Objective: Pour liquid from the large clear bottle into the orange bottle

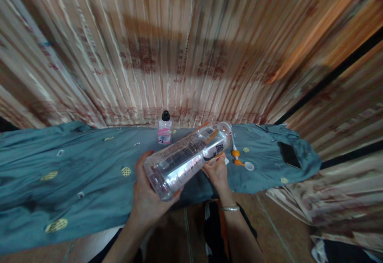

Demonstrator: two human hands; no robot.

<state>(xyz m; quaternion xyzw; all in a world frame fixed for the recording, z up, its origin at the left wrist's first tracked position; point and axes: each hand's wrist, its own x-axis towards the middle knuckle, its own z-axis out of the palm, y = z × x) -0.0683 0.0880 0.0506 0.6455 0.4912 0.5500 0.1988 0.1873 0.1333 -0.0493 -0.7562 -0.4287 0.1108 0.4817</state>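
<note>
A large clear plastic bottle (188, 159) with a silver printed label is tilted, its neck up to the right. My left hand (146, 195) is closed around its base end. Beside the label, near the neck end, is my right hand (219, 173), its fingers drawn together and partly behind the bottle. A small white bit (226, 161) shows at those fingertips; what it belongs to I cannot make out. Just right of the bottle's neck, an orange and white pump head (236, 155) lies on the cloth. A small clear bottle (164, 131) with a black cap stands behind.
Blue-green cloth (98, 167) with yellow patterns covers the long narrow surface. A black phone (289, 154) lies near its right end. Striped curtain (179, 55) hangs close behind. Tiled floor (269, 215) shows below the front edge.
</note>
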